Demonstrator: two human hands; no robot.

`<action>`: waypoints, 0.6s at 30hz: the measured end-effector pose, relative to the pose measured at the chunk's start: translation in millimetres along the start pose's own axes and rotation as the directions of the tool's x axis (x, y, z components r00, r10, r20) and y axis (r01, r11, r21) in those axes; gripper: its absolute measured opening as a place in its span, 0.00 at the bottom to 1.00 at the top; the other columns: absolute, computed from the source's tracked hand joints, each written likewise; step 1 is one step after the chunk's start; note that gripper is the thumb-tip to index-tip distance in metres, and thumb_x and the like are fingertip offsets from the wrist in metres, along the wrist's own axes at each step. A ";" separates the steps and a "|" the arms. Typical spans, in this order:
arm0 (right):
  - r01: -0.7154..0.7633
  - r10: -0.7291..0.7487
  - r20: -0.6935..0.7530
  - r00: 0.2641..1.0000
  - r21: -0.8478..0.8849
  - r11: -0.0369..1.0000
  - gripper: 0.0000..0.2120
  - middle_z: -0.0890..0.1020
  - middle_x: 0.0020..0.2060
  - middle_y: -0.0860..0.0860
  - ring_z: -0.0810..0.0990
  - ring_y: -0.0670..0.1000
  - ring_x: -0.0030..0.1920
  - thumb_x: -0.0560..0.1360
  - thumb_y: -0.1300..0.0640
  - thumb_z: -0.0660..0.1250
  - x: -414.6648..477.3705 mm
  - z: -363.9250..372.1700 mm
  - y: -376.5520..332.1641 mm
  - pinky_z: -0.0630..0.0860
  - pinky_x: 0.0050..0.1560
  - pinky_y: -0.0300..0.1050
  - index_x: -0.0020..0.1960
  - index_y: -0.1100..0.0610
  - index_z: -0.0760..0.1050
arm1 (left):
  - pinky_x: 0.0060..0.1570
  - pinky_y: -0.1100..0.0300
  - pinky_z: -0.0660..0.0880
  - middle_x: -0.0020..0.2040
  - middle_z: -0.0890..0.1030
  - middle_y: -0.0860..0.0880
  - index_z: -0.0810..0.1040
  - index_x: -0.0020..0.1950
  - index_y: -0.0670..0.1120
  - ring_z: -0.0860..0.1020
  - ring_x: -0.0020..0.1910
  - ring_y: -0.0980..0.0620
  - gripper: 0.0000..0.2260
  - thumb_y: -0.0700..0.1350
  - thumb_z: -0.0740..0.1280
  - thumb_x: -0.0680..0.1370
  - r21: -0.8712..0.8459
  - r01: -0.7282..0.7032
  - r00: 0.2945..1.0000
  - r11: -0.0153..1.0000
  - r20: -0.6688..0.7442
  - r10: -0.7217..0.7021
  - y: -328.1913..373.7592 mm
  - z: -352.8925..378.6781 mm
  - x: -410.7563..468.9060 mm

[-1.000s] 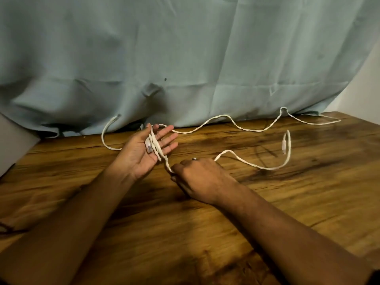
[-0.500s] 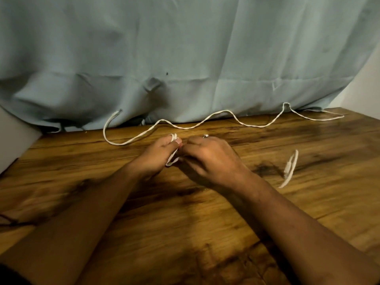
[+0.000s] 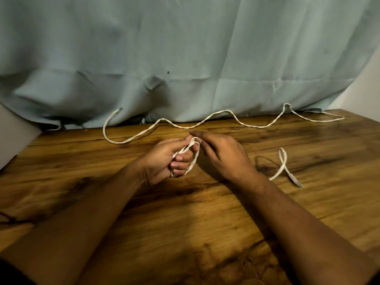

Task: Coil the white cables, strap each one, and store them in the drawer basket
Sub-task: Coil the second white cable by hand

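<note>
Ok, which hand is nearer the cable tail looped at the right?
Right. The right hand sits just left of the cable tail; the left hand, gripping the coil, is farther left.

The curtain (image 3: 185,58) closes the table (image 3: 205,233) behind, a white cable (image 3: 255,126) snaking before it; nearer wood lies open.
</note>
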State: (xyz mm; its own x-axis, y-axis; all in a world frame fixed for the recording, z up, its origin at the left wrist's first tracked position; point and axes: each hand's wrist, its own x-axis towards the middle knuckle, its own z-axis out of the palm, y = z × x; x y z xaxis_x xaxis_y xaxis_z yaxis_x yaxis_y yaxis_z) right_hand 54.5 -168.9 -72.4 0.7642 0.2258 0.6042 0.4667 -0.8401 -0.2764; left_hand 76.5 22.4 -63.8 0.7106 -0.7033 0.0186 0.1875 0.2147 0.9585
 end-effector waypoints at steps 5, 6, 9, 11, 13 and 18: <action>-0.020 0.030 0.086 0.996 -0.119 0.993 0.24 0.84 0.51 0.54 0.83 0.59 0.49 0.86 0.47 0.54 0.1 0.8 3.5 0.77 0.46 0.52 0.81 0.40 0.57 | 0.24 0.64 0.54 0.27 0.62 0.54 0.72 0.46 0.45 0.59 0.20 0.60 0.12 0.51 0.57 0.84 -0.150 0.006 0.999 0.989 0.047 0.001 5.3 -3.8 -1.4; -0.028 0.050 0.123 0.991 -0.176 0.984 0.27 0.84 0.53 0.56 0.82 0.61 0.50 0.85 0.49 0.55 -0.1 0.8 4.1 0.76 0.46 0.53 0.82 0.41 0.54 | 0.23 0.65 0.56 0.26 0.62 0.54 0.71 0.45 0.46 0.60 0.20 0.60 0.13 0.51 0.57 0.84 -0.182 0.013 0.999 0.983 0.051 -0.003 7.0 -3.2 -1.6; -0.029 0.125 0.249 0.960 -0.354 0.935 0.36 0.82 0.57 0.59 0.82 0.65 0.53 0.81 0.55 0.59 0.4 2.3 -4.2 0.76 0.48 0.55 0.84 0.47 0.46 | 0.24 0.65 0.67 0.23 0.63 0.54 0.69 0.41 0.49 0.67 0.21 0.57 0.13 0.53 0.57 0.83 -0.275 0.003 1.000 0.961 -0.008 -0.005 11.8 -0.8 -3.8; 0.002 0.122 0.262 0.957 -0.430 0.903 0.37 0.82 0.57 0.58 0.83 0.65 0.53 0.81 0.56 0.60 1.0 7.0 -10.8 0.76 0.48 0.56 0.84 0.50 0.45 | 0.29 0.63 0.75 0.23 0.66 0.53 0.68 0.39 0.50 0.75 0.26 0.54 0.15 0.55 0.58 0.83 -0.319 -0.044 0.996 0.947 -0.083 0.018 15.2 -2.5 -4.8; 0.066 0.060 0.243 0.968 -0.479 0.875 0.32 0.83 0.55 0.57 0.84 0.64 0.51 0.82 0.55 0.58 -0.1 15.3 -14.5 0.76 0.45 0.54 0.83 0.52 0.51 | 0.34 0.60 0.81 0.25 0.70 0.53 0.69 0.38 0.49 0.81 0.32 0.51 0.17 0.55 0.57 0.84 -0.360 -0.115 0.984 0.926 -0.172 0.055 19.2 -6.6 -4.9; 0.199 -0.061 0.307 0.950 -0.444 0.874 0.18 0.84 0.52 0.54 0.84 0.61 0.50 0.86 0.43 0.53 -3.7 19.9 -29.4 0.72 0.42 0.50 0.64 0.52 0.75 | 0.43 0.52 0.85 0.37 0.85 0.46 0.74 0.34 0.47 0.87 0.43 0.45 0.22 0.54 0.58 0.85 -0.388 -0.261 0.930 0.884 -0.346 0.123 24.5 -15.6 -3.3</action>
State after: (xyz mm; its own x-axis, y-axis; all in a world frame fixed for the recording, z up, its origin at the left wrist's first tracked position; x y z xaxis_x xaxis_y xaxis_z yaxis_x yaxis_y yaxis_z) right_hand 46.8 -135.2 -81.4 0.8342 0.4166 0.3614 0.3622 -0.9080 0.2106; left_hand 89.3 40.6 -44.8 0.9185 -0.3936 0.0371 0.2432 0.6364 0.7320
